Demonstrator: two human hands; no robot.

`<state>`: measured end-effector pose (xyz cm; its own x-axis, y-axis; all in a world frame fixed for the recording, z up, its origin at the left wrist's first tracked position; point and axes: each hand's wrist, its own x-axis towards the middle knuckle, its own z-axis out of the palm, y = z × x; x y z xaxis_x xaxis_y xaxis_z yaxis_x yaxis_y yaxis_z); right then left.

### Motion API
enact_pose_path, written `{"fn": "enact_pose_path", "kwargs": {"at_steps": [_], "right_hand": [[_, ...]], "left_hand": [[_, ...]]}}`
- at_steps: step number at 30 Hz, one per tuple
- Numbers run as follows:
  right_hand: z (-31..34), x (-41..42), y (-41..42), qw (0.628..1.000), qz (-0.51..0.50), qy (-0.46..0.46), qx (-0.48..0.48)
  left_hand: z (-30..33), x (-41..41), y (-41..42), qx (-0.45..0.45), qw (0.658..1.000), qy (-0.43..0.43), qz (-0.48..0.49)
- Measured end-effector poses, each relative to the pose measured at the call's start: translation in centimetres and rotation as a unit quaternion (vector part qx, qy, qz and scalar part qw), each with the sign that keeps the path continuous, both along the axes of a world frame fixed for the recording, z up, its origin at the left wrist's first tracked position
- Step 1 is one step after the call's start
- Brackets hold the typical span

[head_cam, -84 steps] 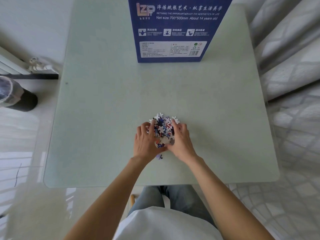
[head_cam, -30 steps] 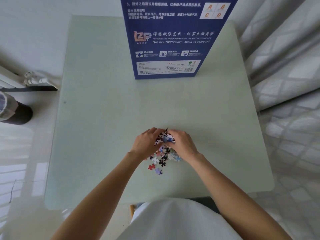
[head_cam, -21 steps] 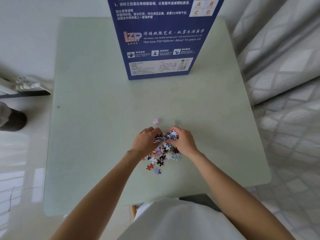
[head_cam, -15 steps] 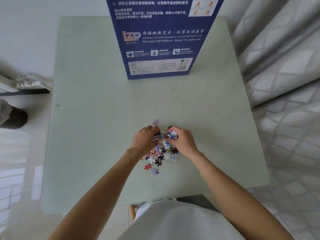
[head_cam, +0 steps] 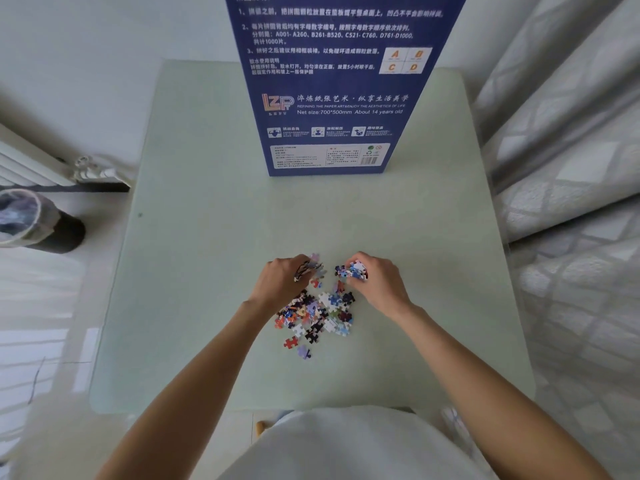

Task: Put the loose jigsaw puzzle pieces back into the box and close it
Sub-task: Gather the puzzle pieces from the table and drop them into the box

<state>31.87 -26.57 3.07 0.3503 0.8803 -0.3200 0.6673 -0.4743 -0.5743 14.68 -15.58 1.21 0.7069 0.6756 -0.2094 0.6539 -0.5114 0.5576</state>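
— What are the hands doing?
— The left hand (head_cam: 280, 279) and the right hand (head_cam: 379, 279) each clutch a small bunch of pieces, held apart above the loose puzzle pieces (head_cam: 317, 315) scattered on the pale green worktop (head_cam: 207, 271).
— And the box?
— The blue box (head_cam: 332, 84) stands upright at the far edge. Grey patterned curtain (head_cam: 568, 174) to the right, a lined bin (head_cam: 31, 221) on the glossy floor left.

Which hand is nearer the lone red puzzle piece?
Left. The left hand lies up and slightly left of the red piece; the right hand is farther, up and right.
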Motion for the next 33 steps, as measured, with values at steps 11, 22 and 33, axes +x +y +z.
{"fn": "enact_pose_path", "kwargs": {"at_steps": [11,22,33], "right_hand": [[19.3,5.9,7.5,0.973,0.128,0.037,0.189],[29.7,14.2,21.9,0.897,0.205,-0.214,0.329],[26.9,16.8,23.1,0.950,0.191,-0.128,0.212]], "left_hand": [[15.5,0.9,6.5,0.034,0.980,-0.183,0.064],[29.4,7.5,17.1,0.258,0.894,-0.359,0.080],[31.4,12.6,22.8,0.314,0.944,-0.044,-0.089]]}}
